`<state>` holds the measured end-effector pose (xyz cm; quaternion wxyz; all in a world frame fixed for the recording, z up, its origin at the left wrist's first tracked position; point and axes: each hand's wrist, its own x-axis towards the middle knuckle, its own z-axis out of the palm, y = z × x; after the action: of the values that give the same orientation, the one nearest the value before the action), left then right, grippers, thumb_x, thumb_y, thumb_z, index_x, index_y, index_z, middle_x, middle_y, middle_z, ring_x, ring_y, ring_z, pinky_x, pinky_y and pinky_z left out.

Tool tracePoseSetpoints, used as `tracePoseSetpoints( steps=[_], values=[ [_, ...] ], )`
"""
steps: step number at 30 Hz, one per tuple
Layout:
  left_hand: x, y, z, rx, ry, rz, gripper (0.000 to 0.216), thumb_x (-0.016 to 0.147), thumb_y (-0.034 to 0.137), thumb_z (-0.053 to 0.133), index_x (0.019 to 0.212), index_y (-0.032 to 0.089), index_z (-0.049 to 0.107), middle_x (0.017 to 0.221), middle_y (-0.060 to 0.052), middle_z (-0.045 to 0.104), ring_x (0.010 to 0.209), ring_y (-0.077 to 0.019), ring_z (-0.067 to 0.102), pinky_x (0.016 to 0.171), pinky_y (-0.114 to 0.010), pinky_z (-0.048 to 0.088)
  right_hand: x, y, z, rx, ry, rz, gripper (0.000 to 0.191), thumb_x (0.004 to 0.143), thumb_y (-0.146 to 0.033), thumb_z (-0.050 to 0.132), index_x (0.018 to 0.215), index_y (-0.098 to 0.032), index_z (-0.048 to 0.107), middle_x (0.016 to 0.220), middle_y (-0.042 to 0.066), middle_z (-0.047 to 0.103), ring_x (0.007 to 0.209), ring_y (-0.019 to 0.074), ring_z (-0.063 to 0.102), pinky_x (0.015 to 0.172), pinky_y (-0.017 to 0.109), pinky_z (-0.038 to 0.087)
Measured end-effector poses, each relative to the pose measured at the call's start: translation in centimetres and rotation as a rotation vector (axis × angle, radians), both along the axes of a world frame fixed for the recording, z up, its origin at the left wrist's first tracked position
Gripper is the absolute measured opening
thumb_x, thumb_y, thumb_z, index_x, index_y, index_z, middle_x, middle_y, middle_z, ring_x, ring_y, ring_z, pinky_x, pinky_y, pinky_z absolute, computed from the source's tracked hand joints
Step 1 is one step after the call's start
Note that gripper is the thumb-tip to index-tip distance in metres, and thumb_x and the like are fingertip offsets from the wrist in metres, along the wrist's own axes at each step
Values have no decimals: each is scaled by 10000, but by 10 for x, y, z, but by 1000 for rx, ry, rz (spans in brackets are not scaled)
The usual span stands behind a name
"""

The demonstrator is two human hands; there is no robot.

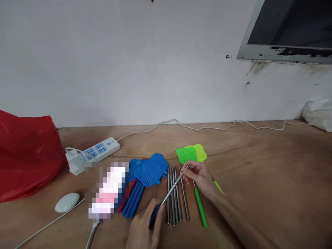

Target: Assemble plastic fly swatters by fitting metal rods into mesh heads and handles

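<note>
My left hand (145, 224) is closed round the dark blue handle (155, 216) of a shiny metal rod (171, 189), which slants up to the right. My right hand (199, 175) pinches the rod's upper end between thumb and fingers. Under and beside it lie several bare metal rods (184, 199), side by side. To their left are blue mesh fly swatter heads (150, 171) in a pile, with blue handles (135, 200) and a red handle below. Right of the rods lie a green swatter head (186, 155), a yellow one (200, 152) and a green handle (200, 209).
A pixelated, lit device (109, 193) with a white cable stands at the left. Near it are a white mouse (67, 202), a power strip (111, 147) and a red bag (28, 155). A cord (215, 128) runs along the wall to a white plastic bag (319, 112).
</note>
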<state>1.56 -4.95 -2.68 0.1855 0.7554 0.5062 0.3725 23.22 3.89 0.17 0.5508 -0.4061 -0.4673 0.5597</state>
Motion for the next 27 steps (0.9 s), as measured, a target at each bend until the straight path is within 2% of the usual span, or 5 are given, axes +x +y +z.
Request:
tracePoseSetpoints(
  steps=[7, 12, 17, 20, 27],
  values=[
    [0, 1, 4, -66, -50, 36, 253, 1019, 411, 455, 936, 245, 626, 755, -2, 725, 678, -185, 731, 582, -192, 533, -5, 0, -5, 4, 11, -54, 318, 679, -472, 836, 716, -180, 718, 587, -12, 615, 506, 121, 528, 445, 238, 445],
    [-1, 0, 2, -101, -49, 104, 250, 990, 418, 500, 914, 245, 665, 764, -1, 743, 682, -191, 732, 567, -192, 528, -5, 3, -6, 6, 5, -95, 348, 739, -510, 786, 752, -167, 729, 647, 10, 649, 554, 136, 565, 471, 247, 474],
    [-3, -1, 0, -124, -9, 104, 295, 1008, 429, 465, 879, 243, 654, 707, 11, 715, 621, -181, 711, 502, -188, 477, -5, 4, -8, 3, 21, -229, 413, 701, -514, 825, 909, -195, 667, 636, -12, 684, 560, 164, 627, 494, 268, 519],
    [-4, 0, -3, -126, 8, 85, 301, 1020, 434, 440, 901, 238, 635, 702, 9, 703, 610, -182, 708, 513, -192, 482, -6, 3, -9, 7, 21, -277, 419, 689, -514, 836, 870, -208, 613, 650, -5, 701, 564, 175, 651, 503, 278, 534],
    [-8, 0, -13, -118, 55, 119, 321, 1033, 437, 414, 972, 224, 646, 664, -7, 701, 572, -208, 707, 534, -225, 518, -10, 1, -6, 14, -4, -234, 418, 789, -601, 705, 854, -191, 648, 619, 4, 672, 500, 139, 585, 442, 239, 466]
  ],
)
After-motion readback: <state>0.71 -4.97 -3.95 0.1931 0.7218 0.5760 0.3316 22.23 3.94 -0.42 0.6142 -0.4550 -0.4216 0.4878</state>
